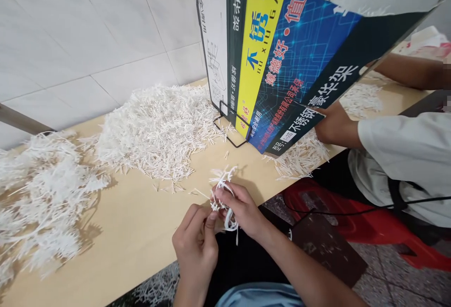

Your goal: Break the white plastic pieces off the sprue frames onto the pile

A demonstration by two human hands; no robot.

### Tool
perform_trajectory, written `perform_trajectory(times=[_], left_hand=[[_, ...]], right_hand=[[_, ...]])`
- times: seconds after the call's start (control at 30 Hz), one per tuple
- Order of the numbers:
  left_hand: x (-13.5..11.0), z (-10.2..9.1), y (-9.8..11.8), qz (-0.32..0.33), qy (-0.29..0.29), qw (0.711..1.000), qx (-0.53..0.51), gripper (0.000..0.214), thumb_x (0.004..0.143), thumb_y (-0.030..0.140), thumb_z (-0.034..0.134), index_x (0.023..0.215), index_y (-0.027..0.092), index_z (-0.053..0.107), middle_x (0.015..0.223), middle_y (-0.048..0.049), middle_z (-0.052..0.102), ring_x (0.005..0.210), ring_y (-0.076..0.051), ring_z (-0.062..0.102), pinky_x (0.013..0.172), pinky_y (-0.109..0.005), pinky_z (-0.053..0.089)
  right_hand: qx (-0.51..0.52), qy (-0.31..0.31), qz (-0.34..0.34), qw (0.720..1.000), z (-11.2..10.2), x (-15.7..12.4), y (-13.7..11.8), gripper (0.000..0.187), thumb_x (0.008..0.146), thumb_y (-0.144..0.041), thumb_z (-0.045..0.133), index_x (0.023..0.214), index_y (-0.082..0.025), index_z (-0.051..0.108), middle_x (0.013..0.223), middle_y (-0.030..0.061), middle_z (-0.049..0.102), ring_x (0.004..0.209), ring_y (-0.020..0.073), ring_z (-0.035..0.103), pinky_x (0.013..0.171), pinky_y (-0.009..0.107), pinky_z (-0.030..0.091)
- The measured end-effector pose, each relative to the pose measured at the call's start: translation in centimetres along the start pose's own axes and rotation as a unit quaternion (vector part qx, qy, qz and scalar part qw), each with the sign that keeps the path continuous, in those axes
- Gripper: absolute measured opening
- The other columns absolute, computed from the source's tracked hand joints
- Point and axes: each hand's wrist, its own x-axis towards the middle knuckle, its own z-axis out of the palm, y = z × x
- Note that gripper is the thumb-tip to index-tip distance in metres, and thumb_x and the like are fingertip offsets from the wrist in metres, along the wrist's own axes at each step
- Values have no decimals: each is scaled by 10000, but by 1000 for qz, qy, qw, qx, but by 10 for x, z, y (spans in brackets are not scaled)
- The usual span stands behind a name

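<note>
A small tangle of white, thin branched plastic-looking strands sits in my right hand, whose fingers are wrapped round it; a curved strand hangs below them. My left hand is beside it, thumb and fingers pinched together at the tangle's left edge. What lies between those fingertips is too small to make out. Both hands are over the front edge of the tan table. Beyond them is a large heap of short white pieces. Farther left lies a loose pile of longer branched white strands.
A tall printed cardboard panel stands in a black wire stand on the table. Right of it sits another person, a forearm reaching behind the panel near more white pieces. A red stool is below, with a black cable across it.
</note>
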Motion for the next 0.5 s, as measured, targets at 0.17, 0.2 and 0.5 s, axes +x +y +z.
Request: perform_trajectory(times=[0.17, 0.2, 0.5], left_hand=[[-1, 1, -2, -36, -25, 999, -6, 241, 1005, 175, 561, 784, 208, 654, 707, -3, 595, 586, -122, 569, 546, -218, 460], [-2, 0, -1, -31, -29, 999, -13, 243, 1003, 172, 557, 781, 209, 649, 717, -10, 605, 622, -132, 603, 571, -218, 489], [-42, -12, 35, 101, 26, 986, -127, 246, 944, 62, 528, 851, 243, 666, 749, -4, 682, 665, -169, 666, 1028, -534, 610]], right_hand=[[-21, 20, 1, 1000, -2, 1, -2, 445, 801, -544, 828, 729, -169, 601, 616, -34, 515, 537, 101, 457, 489, 227, 374], [-23, 49, -8, 999, -1, 0, 1, 462, 807, -554, 818, 700, -171, 583, 605, -32, 507, 532, 101, 451, 481, 229, 369], [29, 214, -89, 972, 0, 21, 6, 437, 855, -583, 749, 760, -200, 561, 566, -59, 464, 472, 97, 441, 439, 222, 343]])
